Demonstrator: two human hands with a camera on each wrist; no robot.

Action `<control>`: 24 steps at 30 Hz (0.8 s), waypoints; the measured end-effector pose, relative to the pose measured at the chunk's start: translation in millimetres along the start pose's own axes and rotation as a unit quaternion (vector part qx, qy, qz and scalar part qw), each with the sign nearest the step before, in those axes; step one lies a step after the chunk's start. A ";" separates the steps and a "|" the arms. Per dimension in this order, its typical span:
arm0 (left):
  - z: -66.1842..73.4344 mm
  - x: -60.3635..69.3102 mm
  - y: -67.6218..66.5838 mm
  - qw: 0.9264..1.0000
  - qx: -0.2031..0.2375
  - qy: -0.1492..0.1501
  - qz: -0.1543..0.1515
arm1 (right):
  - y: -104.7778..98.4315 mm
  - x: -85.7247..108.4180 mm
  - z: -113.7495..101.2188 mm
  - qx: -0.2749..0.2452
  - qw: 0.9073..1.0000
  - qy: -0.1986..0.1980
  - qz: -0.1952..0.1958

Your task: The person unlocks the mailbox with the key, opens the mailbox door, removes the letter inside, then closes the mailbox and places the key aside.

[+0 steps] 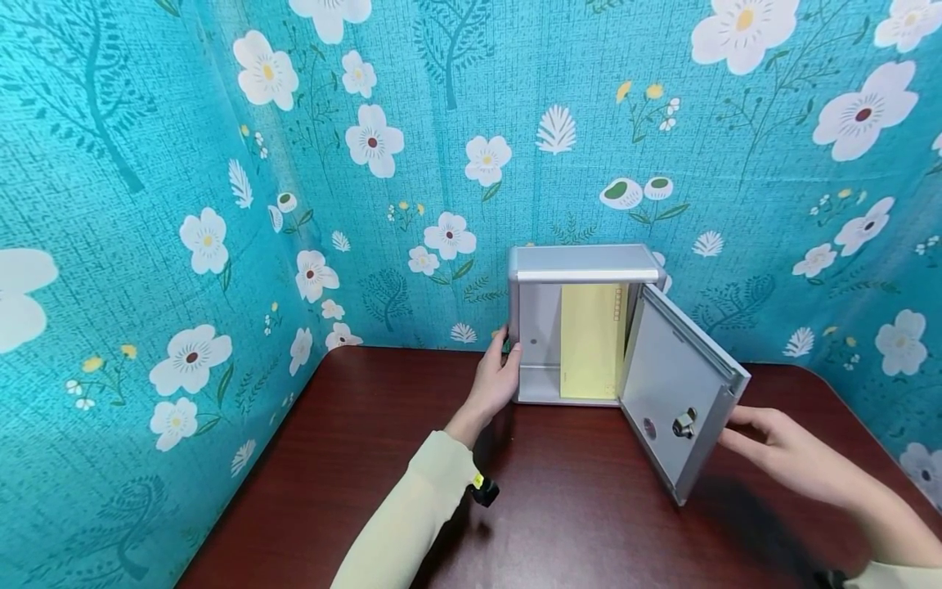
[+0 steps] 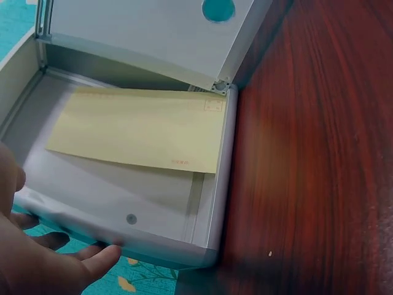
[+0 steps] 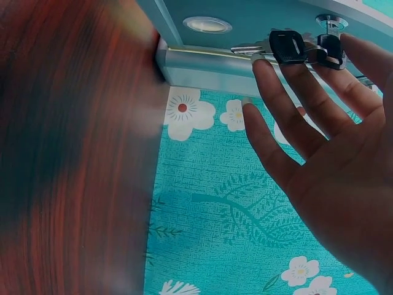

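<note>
A grey metal mailbox (image 1: 589, 258) stands on the table, its hinged door (image 1: 673, 368) swung out to the right. Inside, a yellow envelope (image 1: 592, 343) leans upright against the back. My left hand (image 1: 495, 378) grips the box's left side wall, fingers behind it and thumb at the front edge. At the door's outer face, my right hand (image 3: 344, 129) pinches the black-headed key (image 3: 330, 50) in the lock (image 3: 331, 23) between thumb and index finger. A second black-headed key (image 3: 287, 47) hangs beside it over the other fingers. The head view hides the keys behind the door.
The dark red wood table (image 1: 559, 507) spreads in front of the box. Behind and to the left hangs a teal flowered cloth (image 1: 412, 204). A lock cam (image 1: 684, 424) and a round window (image 1: 649, 428) sit on the door's inner face.
</note>
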State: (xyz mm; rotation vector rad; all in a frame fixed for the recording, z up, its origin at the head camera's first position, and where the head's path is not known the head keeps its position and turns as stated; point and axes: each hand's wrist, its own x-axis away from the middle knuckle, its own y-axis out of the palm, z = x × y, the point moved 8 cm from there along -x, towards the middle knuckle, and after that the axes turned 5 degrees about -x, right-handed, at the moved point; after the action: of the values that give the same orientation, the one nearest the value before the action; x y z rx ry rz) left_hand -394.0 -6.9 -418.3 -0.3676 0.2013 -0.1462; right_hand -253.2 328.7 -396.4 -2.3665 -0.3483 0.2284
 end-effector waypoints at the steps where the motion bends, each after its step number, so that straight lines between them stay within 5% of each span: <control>1: 1.5 1.4 -0.8 1.000 0.000 0.006 0.005 | -0.1 0.0 -0.2 0.000 1.000 0.000 0.001; 6: 13.2 10.3 -9.6 0.997 -0.006 0.050 0.065 | -0.5 -0.5 -0.1 0.007 1.000 0.002 0.004; 13: 34.3 25.1 -18.8 0.981 -0.025 0.124 0.149 | -0.5 0.2 0.2 0.011 1.000 0.001 0.009; 17: 43.5 28.5 -11.0 0.979 -0.033 0.147 0.134 | -0.6 1.6 -1.4 0.010 1.000 -0.004 0.014; 24: 43.4 22.4 15.4 0.989 -0.021 0.135 0.063 | 0.2 2.7 -5.4 0.006 1.000 -0.009 0.016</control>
State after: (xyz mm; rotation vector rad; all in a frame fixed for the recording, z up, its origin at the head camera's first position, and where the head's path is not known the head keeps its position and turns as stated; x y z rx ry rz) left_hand -361.1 18.2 -388.2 -0.3755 0.4951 -0.0658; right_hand -249.2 326.0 -392.9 -2.3611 -0.3163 0.2654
